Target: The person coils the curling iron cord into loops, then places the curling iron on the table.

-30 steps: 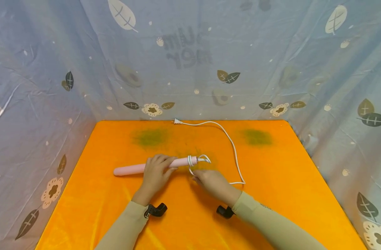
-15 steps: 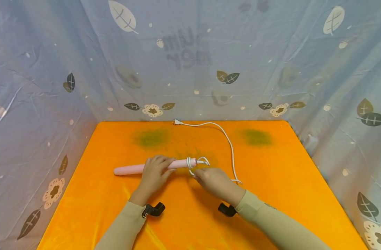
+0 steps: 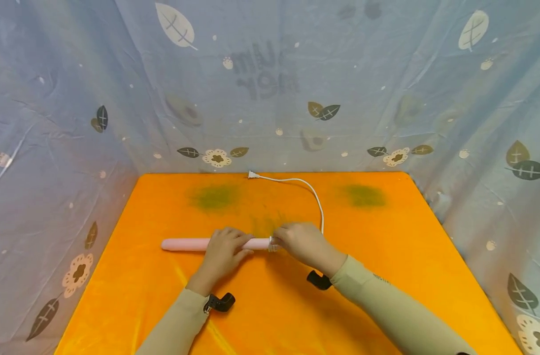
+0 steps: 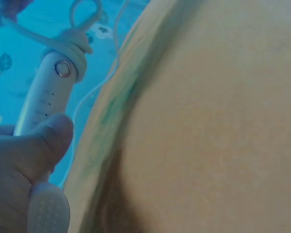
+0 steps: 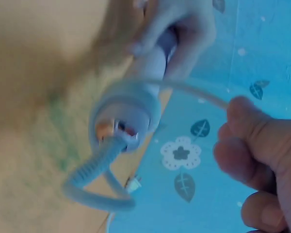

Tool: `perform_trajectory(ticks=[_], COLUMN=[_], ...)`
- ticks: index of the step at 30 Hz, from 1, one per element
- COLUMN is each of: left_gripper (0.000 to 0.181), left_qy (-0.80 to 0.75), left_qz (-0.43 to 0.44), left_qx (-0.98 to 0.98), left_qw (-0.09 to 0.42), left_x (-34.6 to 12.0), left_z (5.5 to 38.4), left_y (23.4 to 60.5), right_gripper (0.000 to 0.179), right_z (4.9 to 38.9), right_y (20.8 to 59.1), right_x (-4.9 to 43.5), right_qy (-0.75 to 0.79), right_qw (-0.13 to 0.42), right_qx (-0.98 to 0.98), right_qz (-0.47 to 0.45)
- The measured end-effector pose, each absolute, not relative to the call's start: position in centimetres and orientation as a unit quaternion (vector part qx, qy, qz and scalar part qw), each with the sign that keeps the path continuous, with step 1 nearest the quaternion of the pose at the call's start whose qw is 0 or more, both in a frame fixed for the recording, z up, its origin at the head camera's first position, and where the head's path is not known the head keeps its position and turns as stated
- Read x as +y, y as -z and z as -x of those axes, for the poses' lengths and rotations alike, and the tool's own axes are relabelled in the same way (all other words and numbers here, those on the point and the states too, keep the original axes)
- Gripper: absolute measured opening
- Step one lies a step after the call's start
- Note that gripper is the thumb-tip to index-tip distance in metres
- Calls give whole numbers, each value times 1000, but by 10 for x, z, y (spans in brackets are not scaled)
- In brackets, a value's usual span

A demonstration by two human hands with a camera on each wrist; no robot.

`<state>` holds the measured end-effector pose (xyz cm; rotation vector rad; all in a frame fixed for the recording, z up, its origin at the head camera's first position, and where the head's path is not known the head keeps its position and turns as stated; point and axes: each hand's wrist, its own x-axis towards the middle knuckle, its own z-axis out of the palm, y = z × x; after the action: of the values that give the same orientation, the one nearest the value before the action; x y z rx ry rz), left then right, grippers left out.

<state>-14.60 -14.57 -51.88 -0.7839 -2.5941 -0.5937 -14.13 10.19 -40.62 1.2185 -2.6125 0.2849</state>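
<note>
A slim pink hair straightener [image 3: 185,244] lies across the orange table, its cord end to the right. My left hand [image 3: 223,251] grips it around the middle; in the left wrist view the thumb rests along the handle [image 4: 51,92], below a round button [image 4: 62,69]. At the cord end, my right hand [image 3: 303,244] pinches the white cord [image 5: 194,90] between thumb and forefinger. Loops of cord wrap round the handle end, seen in both wrist views. A bent loop of cord also sticks out from the socket end in the right wrist view.
The loose cord curves to the back of the orange table [image 3: 367,236], ending in a two-pin plug [image 3: 253,174] near the rear edge. Patterned fabric curtains [image 3: 274,98] stand behind and on both sides. A black wrist mount [image 3: 221,302] hangs by the left wrist.
My right hand has moved up and over the handle's end, drawing the cord with it. The loose cord's curve has shrunk leftward. The straightener's right end has dipped toward me, so it lies straighter.
</note>
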Motion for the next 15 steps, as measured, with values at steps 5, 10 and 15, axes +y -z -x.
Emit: perform_trajectory(ticks=[5,10,15], left_gripper=[38,37,37], left_qy=[211,211,210], left_qz=[310,328,329], left_qx=[-904,-897,-900], left_qw=[205,207,194], left_x=[-146,-147,-148], left_z=[139,133,130], left_y=[518,517,522], right_gripper=[19,18,7], right_z=[160,176,189], right_y=[403,408,419], right_x=[105,112,118], right_qy=[-135,-162,-195], right_qw=[113,79,64], right_qx=[-896,-902,-906], right_qz=[-409,-391,-371])
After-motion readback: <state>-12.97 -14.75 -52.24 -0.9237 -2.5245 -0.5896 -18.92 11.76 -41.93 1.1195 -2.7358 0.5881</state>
